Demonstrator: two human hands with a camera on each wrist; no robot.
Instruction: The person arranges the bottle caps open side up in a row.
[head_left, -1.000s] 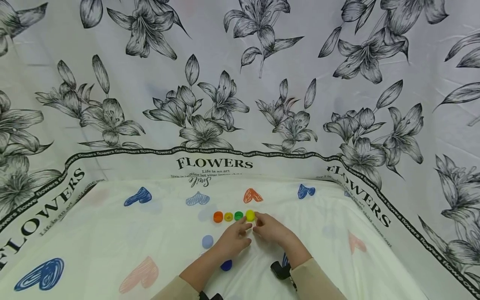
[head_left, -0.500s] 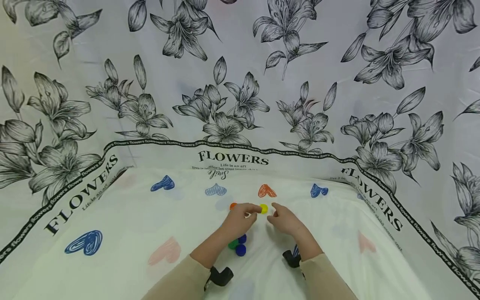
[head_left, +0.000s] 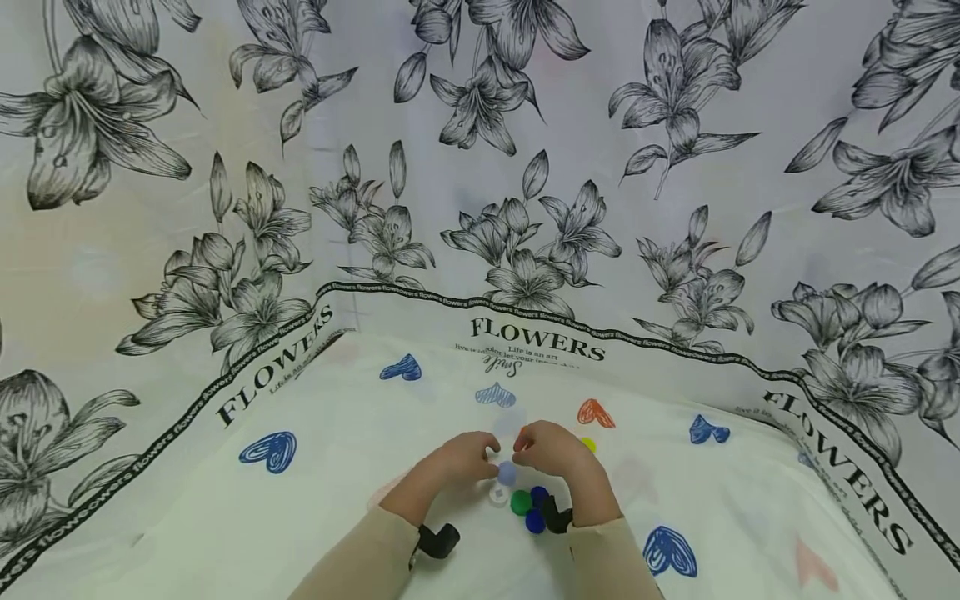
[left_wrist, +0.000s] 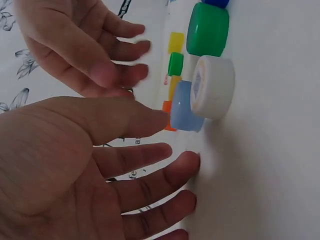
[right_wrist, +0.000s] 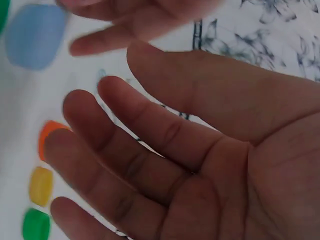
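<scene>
My left hand [head_left: 459, 460] hovers beside a light blue bottle cap [head_left: 507, 473], fingers loosely spread and holding nothing. Just below that cap lies a white cap [head_left: 498, 495]. My right hand [head_left: 557, 452] hangs over the row of small caps, its relaxed fingers also holding nothing. In the left wrist view the row shows a yellow cap [left_wrist: 176, 43], a small green cap [left_wrist: 175, 64], a darker yellow cap [left_wrist: 174, 86] and an orange cap [left_wrist: 169, 125]. From the head, the right hand hides most of this row.
A larger green cap [head_left: 521, 502] and two dark blue caps [head_left: 535, 522] are clustered near the right wrist's black camera mount [head_left: 557, 515]. The white heart-printed cloth [head_left: 420, 400] covers the surface, and a flower-printed curtain [head_left: 420, 100] stands behind.
My left hand has left the bright yellow cap and drawn back to the light blue cap. The right hand has swung left across the row. The head view has turned left.
</scene>
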